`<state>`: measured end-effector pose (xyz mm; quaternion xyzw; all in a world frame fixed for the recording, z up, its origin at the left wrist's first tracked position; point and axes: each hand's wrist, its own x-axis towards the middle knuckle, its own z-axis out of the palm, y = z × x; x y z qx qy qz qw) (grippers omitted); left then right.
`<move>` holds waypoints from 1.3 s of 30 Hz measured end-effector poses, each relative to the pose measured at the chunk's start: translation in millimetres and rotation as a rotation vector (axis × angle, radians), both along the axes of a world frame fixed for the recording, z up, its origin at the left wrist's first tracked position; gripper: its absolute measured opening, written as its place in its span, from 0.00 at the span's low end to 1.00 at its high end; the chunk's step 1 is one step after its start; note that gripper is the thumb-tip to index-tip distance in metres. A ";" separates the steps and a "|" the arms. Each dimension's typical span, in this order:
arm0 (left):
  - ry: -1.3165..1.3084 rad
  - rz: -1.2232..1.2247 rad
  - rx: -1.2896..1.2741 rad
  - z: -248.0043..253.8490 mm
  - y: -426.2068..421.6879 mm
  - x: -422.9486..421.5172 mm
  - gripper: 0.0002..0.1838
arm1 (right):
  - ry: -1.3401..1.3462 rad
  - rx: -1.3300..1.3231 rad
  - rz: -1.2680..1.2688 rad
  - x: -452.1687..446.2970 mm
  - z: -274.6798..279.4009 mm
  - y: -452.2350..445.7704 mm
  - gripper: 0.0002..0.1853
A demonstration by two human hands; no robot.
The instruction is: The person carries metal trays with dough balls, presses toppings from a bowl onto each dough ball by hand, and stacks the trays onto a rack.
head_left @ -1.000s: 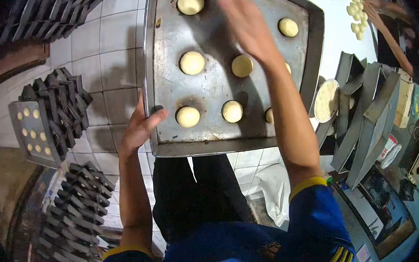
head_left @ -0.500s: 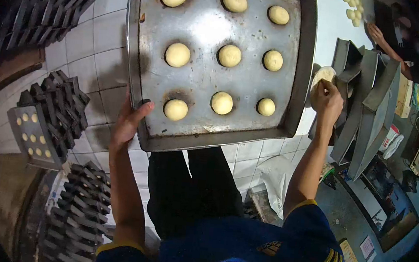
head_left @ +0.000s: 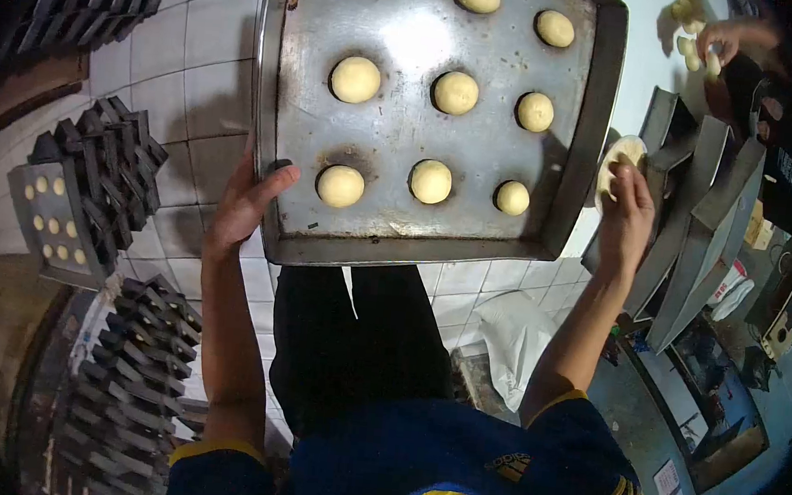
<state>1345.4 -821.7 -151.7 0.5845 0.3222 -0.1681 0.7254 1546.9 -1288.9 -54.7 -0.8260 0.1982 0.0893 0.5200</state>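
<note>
A worn metal baking tray (head_left: 321, 253) with raised sides fills the upper middle of the view. Several round, pale yellow dough balls (head_left: 456, 93) sit on it in spaced rows, the top row partly cut off by the frame. My left hand (head_left: 241, 207) grips the tray's left side near its front corner, thumb over the rim and fingers hidden underneath. To the right of the tray, my right hand (head_left: 629, 205) has its fingertips drawn together in a small shallow dish (head_left: 635, 147) with pale contents. Whatever the fingertips pinch is too small to make out.
Empty metal trays (head_left: 696, 215) lean in a stack at the right. Darker stacked trays (head_left: 135, 367) stand at the left, one tray (head_left: 49, 220) holding dough balls. At the upper right, a co-worker's hand (head_left: 724, 39) is by more dough pieces (head_left: 689, 15). A white sack (head_left: 514, 341) lies below.
The tray has shifted a little right and up in view. My right hand stays at the dish, its fingers slightly moved. The co-worker's hand has moved up and now holds a dough piece.
</note>
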 end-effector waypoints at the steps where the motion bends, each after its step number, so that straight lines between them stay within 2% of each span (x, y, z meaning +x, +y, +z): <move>1: 0.001 0.007 -0.002 -2.0 -0.3 -0.7 0.46 | 0.022 0.053 0.085 -0.6 -2.1 21.1 0.21; 2: -0.001 0.014 -0.019 -4.1 0.1 -1.5 0.47 | 0.044 0.107 0.169 -0.9 -4.6 45.4 0.21; 4: -0.002 0.028 -0.034 -1.4 -0.3 -0.9 0.47 | 0.060 -0.047 0.336 -4.8 1.0 117.9 0.18; 6: 0.058 -0.019 0.021 11.9 -2.9 5.8 0.47 | -0.051 0.049 0.565 -7.4 -13.2 170.5 0.13; 8: 0.028 -0.018 0.028 8.4 -3.0 5.5 0.47 | -0.277 -0.034 0.784 -9.6 -27.3 211.8 0.09; 10: -0.001 -0.018 0.030 2.3 -1.6 4.7 0.46 | -0.626 -0.159 0.956 -3.7 -49.9 239.6 0.07; 14: -0.042 -0.047 0.030 5.7 -0.7 6.7 0.45 | -0.776 -0.390 1.108 -0.4 -67.8 265.6 0.12; 15: -0.035 -0.043 0.014 8.9 -1.6 8.5 0.45 | -0.809 -0.446 1.138 -0.1 -73.5 266.2 0.16; 19: -0.080 -0.049 0.044 7.9 -1.4 8.5 0.45 | -0.800 -0.458 1.215 -3.9 -75.9 261.1 0.15; 22: -0.090 -0.024 0.012 7.9 -2.4 9.9 0.45 | -0.783 -0.439 1.257 -11.2 -71.6 256.8 0.19; 24: -0.093 -0.020 -0.009 8.2 -1.6 10.2 0.45 | -0.730 -0.507 1.256 -26.8 -64.2 257.7 0.28; 25: -0.093 -0.020 -0.007 7.7 -0.6 9.7 0.45 | -0.677 -0.585 1.307 -33.9 -66.4 254.4 0.35; 29: -0.078 -0.049 0.021 1.9 -0.1 7.5 0.44 | -0.615 -0.575 1.303 -39.8 -62.8 252.0 0.40; 32: -0.077 -0.033 0.019 -2.0 -0.1 4.5 0.43 | -0.682 -0.471 1.240 -34.2 -51.1 257.2 0.41; 36: 0.018 -0.005 -0.002 10.0 -4.0 6.4 0.44 | -0.620 -0.476 1.326 -42.7 -72.4 262.1 0.43; 38: -0.011 -0.023 0.005 3.3 -1.2 5.9 0.44 | -0.587 -0.417 1.310 -34.7 -65.1 254.2 0.42; 39: -0.033 -0.034 0.009 -0.7 0.4 3.2 0.44 | -0.496 -0.264 1.241 -25.4 -52.5 246.0 0.39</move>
